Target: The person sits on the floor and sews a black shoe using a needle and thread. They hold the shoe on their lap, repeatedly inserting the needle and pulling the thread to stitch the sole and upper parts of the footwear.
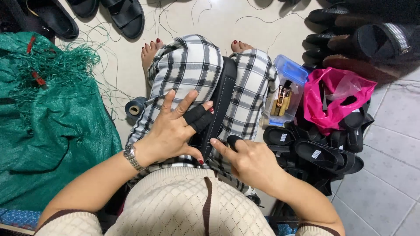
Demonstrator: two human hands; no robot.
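Green woven sack (48,126) far left on floor, loose green threads (94,65) beside it. Thread spool (134,106) by my left knee. My left hand (173,131) – fingers spread, black guards on two, thumb + palm pressing black sandal sole (222,98) wedged upright betw my knees. My right hand (249,159) pinches sole's near edge, index out – black guard on thumb. Right of lap: clear plastic box w/ blue lid (286,89), pink bag (334,98), pile of black sandals (321,153).

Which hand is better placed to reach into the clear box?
Probably the right hand: the clear box lies on that side, beside the right knee. The left hand is spread on the black sandal, steadying it.
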